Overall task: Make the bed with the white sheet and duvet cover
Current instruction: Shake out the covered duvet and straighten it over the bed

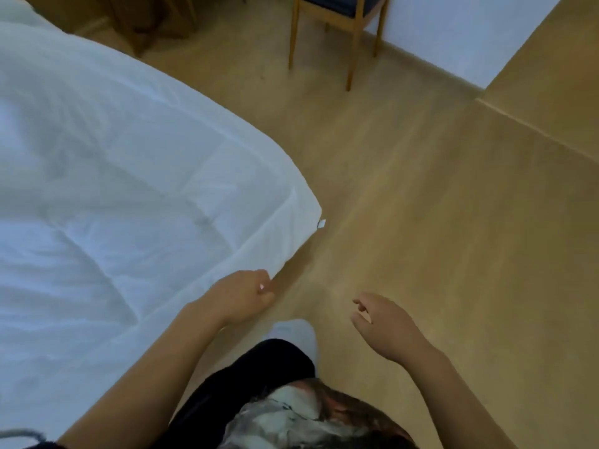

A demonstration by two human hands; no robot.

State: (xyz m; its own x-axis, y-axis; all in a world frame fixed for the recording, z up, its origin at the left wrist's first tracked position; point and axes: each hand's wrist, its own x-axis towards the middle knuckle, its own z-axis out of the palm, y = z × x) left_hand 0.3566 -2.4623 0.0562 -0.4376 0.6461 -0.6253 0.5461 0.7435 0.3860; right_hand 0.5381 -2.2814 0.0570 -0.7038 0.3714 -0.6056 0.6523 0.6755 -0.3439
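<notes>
Spreading the duvet – partway done, near edge in hand

A white quilted duvet [129, 189] is laid across the bed and is seen draped over the near side and the corner, where a small tag [321, 223] hangs just off the fabric above the wooden floor [421, 205]. Creases and soft folds are noted across its top.

The left hand [241, 294] is curled at the duvet's lower edge, and the hem appears to be pinched between thumb and fingers. The right hand [385, 325] is held clear of the bed over the floor, fingers loosely bent, nothing in it. A chair [340, 27] stands well apart by the wall.

Judgement: rough placement is done; straightening of the edge, smoothing of creases and squaring of the corner are left. The sheet is hidden beneath, so its state cannot be told, nor whether the cover is fitted.
</notes>
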